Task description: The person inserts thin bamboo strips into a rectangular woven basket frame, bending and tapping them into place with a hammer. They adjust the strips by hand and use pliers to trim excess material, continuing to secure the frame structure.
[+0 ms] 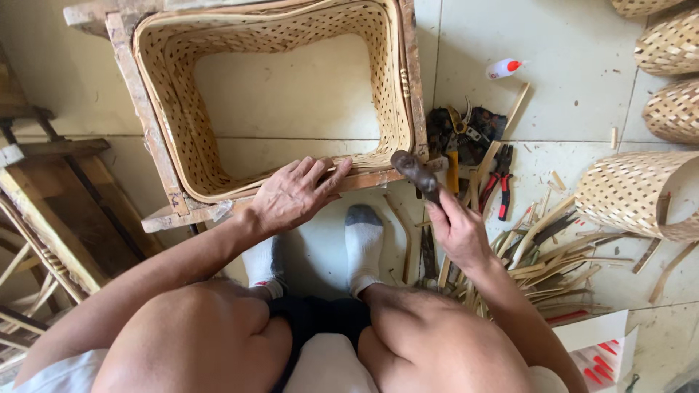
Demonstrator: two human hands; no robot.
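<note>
The right hand (457, 231) grips a hammer (416, 173) just right of the woven basket (178, 120)'s near rim, where the open left hand (295, 195) presses flat.

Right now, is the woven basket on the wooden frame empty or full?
Empty: through the woven basket only bare floor tiles show; the left hand presses its rim.

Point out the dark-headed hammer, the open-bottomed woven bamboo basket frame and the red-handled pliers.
dark-headed hammer (413, 169), head view, on its head, above the right hand (459, 231)
woven bamboo basket frame (169, 109), head view, on its left wall; left hand (291, 196) rests on its near rim
red-handled pliers (502, 182), head view, on a handle
</note>
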